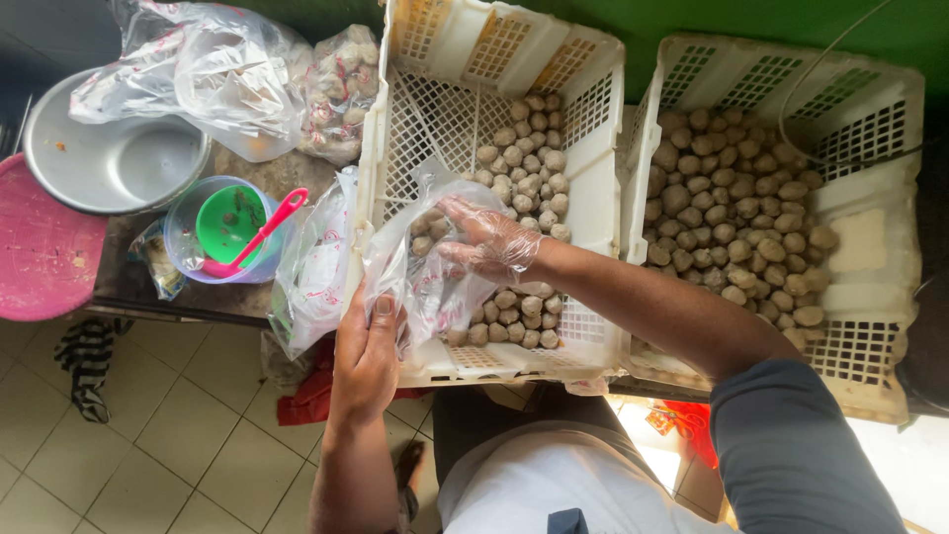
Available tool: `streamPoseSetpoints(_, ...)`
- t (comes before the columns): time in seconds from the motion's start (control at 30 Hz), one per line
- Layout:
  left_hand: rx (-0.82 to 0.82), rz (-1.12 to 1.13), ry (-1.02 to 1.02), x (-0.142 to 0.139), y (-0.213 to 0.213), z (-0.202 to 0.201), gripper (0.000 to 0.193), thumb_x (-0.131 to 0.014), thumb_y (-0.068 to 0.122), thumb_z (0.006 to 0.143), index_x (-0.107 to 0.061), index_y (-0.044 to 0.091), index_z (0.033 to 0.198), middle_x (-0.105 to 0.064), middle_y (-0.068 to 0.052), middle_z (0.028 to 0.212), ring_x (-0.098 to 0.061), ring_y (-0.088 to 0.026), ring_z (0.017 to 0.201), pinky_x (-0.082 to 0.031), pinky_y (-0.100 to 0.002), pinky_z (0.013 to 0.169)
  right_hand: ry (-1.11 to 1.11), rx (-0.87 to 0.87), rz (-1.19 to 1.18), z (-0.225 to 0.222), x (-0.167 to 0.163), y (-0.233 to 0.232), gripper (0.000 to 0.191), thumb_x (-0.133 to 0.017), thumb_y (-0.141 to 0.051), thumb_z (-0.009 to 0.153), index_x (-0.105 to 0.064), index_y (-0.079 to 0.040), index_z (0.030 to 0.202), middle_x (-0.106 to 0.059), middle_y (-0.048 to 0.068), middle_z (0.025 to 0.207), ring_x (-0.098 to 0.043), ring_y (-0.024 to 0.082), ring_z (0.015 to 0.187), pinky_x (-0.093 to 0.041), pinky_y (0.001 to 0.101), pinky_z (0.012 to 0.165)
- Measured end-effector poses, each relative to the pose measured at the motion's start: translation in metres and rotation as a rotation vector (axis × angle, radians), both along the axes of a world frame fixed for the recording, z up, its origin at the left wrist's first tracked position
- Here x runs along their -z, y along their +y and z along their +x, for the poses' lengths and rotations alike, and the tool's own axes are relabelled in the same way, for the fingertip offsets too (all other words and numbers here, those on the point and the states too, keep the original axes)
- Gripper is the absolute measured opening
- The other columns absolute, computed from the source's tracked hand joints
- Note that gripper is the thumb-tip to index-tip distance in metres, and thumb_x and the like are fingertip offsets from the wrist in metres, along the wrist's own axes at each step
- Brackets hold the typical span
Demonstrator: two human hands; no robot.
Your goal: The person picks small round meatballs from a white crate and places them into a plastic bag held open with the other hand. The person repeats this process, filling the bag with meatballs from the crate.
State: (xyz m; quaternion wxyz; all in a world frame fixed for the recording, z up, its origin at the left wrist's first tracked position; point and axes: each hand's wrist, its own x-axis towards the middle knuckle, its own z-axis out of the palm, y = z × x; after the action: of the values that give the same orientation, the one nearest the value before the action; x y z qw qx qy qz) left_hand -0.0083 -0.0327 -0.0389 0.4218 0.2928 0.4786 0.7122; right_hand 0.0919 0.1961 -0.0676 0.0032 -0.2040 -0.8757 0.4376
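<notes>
Closest to the lens, a white shirt front (554, 485) fills the bottom edge, with both forearms reaching up from it.

Far left on the bench (129, 282) sit a pink round lid (40, 247), a steel bowl (109, 158) and a clear tub (222, 232) holding a green cup and a pink spoon. Behind them lie crumpled plastic bags (213, 69), one already packed with meatballs.

Next comes the left hand (366, 361), bare, its fingers closed on the near edge of a clear plastic bag (415, 267), pinching the mouth open over the rim of the left white crate (583, 213). A few meatballs (534, 148) already sit inside the bag; the rest lie heaped in that crate's far and right parts.

The right hand (489, 237), in a thin clear glove, is pushed into the bag's mouth with fingers spread loosely; whether it holds meatballs I cannot tell.

Further right, a second white crate (870, 247) is nearly full of the same balls.

Filling would likely go best with the bag mouth kept wide and low over the crate, so anything dropped falls back among the pile, not onto the tiled floor (188, 435).
</notes>
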Motion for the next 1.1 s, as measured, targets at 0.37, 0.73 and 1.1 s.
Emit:
streamPoseSetpoints(0.37, -0.047, -0.170, 0.138, -0.001, 0.019, -0.008, 0.041, -0.047, 0.017, 0.110, -0.051, -0.001, 0.148, -0.044, 0.009, 0.076, -0.038, -0.002, 0.064, -0.031, -0.021, 0.055, -0.455, -0.009, 0.473, 0.058, -0.022, 0.003, 0.086, -0.066, -0.050, 0.090, -0.026, -0.018, 0.160, -0.020, 0.020, 0.168, -0.037, 0.039, 0.146, -0.035, 0.0431, 0.118)
streamPoseSetpoints(0.73, 0.055, -0.062, -0.051, 0.009, 0.011, -0.009, 0.031, -0.045, 0.021, 0.113, -0.058, 0.003, 0.136, -0.044, 0.010, 0.077, -0.036, -0.001, 0.062, -0.030, -0.020, 0.054, -0.006, -0.081, 0.450, 0.113, 0.045, -0.026, 0.026, -0.070, -0.028, 0.098, -0.072, -0.009, 0.116, -0.067, 0.016, 0.128, -0.068, 0.034, 0.115, -0.056, 0.0428, 0.101)
streamPoseSetpoints(1.1, 0.092, -0.101, 0.017, 0.008, 0.011, -0.012, 0.030, -0.046, 0.020, 0.114, -0.060, 0.002, 0.133, -0.049, 0.009, 0.081, -0.037, -0.001, 0.068, -0.032, -0.021, 0.059, 0.205, 0.259, 0.351, 0.105, 0.013, -0.023, 0.021, -0.074, -0.014, 0.098, -0.071, -0.004, 0.116, -0.070, 0.017, 0.118, -0.071, 0.027, 0.104, -0.060, 0.0380, 0.092)
